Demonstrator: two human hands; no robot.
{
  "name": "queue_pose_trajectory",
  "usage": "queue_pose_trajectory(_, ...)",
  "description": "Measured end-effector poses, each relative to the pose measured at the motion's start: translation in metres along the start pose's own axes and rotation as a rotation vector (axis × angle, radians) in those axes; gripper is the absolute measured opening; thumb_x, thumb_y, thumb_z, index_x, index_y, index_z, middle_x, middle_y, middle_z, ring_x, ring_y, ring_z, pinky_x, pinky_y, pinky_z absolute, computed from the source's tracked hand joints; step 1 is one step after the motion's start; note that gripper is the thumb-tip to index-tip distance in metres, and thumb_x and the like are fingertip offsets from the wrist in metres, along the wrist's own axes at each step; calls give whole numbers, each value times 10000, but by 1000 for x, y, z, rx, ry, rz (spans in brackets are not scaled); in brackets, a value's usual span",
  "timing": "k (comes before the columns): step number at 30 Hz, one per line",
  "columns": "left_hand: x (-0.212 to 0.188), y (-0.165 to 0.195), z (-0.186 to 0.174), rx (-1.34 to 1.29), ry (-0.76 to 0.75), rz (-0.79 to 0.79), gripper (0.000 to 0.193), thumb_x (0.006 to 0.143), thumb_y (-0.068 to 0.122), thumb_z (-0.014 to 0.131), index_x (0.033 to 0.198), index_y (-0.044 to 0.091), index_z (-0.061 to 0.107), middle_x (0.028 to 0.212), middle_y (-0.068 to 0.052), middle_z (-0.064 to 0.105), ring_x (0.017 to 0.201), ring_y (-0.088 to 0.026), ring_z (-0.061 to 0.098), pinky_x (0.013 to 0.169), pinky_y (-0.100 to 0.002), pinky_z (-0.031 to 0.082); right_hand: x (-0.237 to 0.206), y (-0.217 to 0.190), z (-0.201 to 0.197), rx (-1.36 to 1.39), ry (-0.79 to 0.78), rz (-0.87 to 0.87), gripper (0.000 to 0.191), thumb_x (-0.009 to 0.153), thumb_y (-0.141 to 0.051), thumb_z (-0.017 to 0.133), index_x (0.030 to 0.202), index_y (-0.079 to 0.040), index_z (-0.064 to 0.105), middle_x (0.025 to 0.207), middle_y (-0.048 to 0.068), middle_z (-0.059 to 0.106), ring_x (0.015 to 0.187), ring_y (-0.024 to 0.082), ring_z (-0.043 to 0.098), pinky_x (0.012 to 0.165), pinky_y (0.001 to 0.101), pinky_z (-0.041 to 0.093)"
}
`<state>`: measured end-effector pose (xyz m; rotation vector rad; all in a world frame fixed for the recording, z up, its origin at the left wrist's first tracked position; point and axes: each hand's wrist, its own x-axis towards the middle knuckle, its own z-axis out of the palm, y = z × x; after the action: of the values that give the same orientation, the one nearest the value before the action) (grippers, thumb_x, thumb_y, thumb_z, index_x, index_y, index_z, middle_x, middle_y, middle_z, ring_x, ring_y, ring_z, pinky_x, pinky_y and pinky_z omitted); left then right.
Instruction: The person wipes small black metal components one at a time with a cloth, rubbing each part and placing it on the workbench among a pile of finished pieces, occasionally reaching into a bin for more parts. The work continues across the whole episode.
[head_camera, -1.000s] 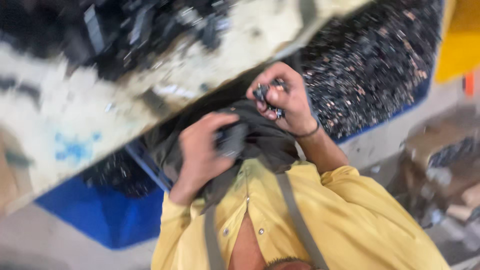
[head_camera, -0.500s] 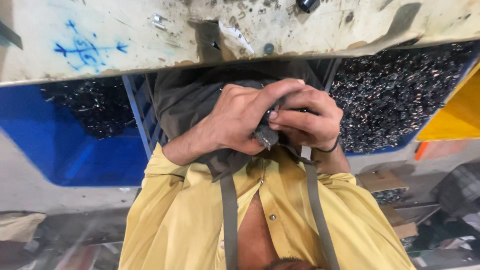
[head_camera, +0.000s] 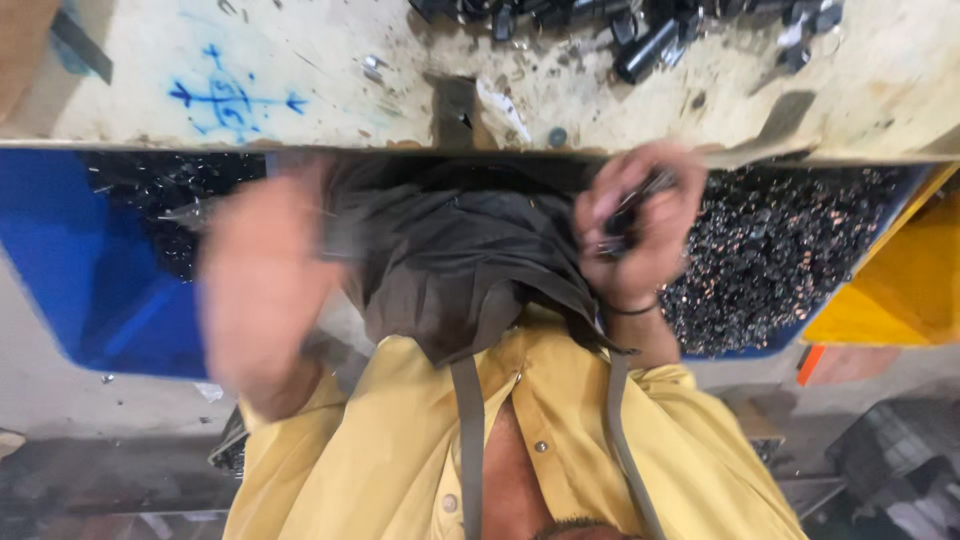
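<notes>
Blue bins (head_camera: 95, 290) of dark metal scrap flank a dark cloth apron (head_camera: 455, 260) below the pale, scuffed surface (head_camera: 330, 90) edge, where the right hand (head_camera: 640, 225) pinches small dark metal parts (head_camera: 625, 215) and the blurred left hand (head_camera: 260, 290) shows no readable grip.

I see even, fairly bright light on the surface (head_camera: 300, 90). My left hand (head_camera: 262, 290) smears with motion blur; the lower corners sit dim and soft.

A scuffed pale workbench (head_camera: 300, 90) stands above blue bins (head_camera: 90, 290) on grey floor (head_camera: 80, 410).
</notes>
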<state>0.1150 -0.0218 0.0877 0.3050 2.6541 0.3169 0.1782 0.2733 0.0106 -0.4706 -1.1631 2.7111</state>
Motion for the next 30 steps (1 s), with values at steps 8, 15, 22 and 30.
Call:
queue_pose_trajectory(8,89,26,18,-259,606,392,690,677,115,724,1315,-79,546,1265,-200,587,1182,-367,548,998,-506,456,2,7,-3,459,-247,495,280,1126,-232,587,1358,-93,514,1009,93,597,776,136,538,508,221,421)
queue_pose_trajectory(15,155,19,23,-694,659,553,474,787,54,767,1239,82,631,1116,-84,631,1023,-309,635,883,-424,538,5,1,1,673,-132,459,314,1082,-140,562,1392,-115,522,1112,117,584,830,177,522,565,257,455)
queue_pose_trajectory(22,102,46,36,-1283,383,556,411,864,91,783,1206,87,555,1055,-112,618,948,-284,657,847,-383,536,10,8,-5,120,-169,99,153,1080,-180,613,1203,-89,613,1158,130,675,860,207,595,643,282,489)
queue_pose_trajectory(30,59,71,72,-1082,67,666,439,874,125,754,1234,68,509,989,-97,666,815,-256,710,725,-332,555,37,-23,25,-955,-585,-808,141,885,-112,829,961,-44,732,941,168,723,701,224,667,607,318,537)
